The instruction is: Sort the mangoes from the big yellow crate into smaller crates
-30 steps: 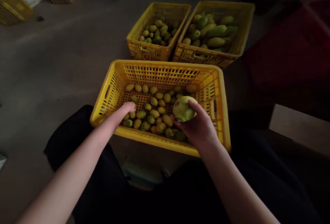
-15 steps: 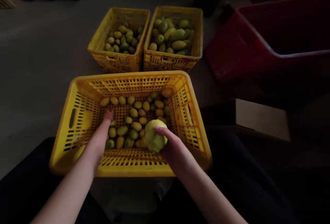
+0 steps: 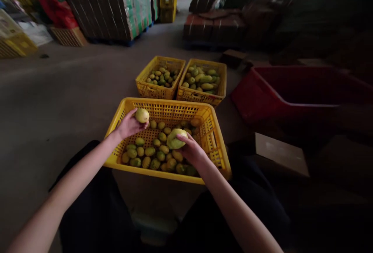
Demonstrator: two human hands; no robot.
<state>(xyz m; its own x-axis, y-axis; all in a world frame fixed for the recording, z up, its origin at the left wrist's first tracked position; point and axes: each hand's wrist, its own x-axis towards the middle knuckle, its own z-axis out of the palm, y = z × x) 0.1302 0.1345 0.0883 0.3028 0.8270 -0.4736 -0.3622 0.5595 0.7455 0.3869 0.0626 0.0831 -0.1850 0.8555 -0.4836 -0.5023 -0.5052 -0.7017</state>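
My left hand point(image 3: 130, 125) is closed around a pale yellow lemon point(image 3: 142, 115), raised over the left part of a yellow slotted plastic crate point(image 3: 215, 138). In my right hand point(image 3: 192, 149) is a larger, lumpy yellow-green lemon point(image 3: 176, 139), its thumb pressed on the side. This one hangs above the right half of the crate. Below both hands, many smaller yellow and green lemons point(image 3: 150, 151) lie loose on the crate's bottom. Part of the fruit at the right is hidden behind my right hand.
Two more yellow crates stand just beyond: a left one point(image 3: 140, 86) with small fruit and a right one point(image 3: 201, 97) with longer fruit. A large red bin point(image 3: 253, 99) is at right, with a cardboard box point(image 3: 281, 154) nearer me. Wrapped stacks point(image 3: 101, 8) stand behind.
My left hand has come up out of the crate and now holds a lemon. My right hand keeps the larger one. The view has tilted up, showing more background.
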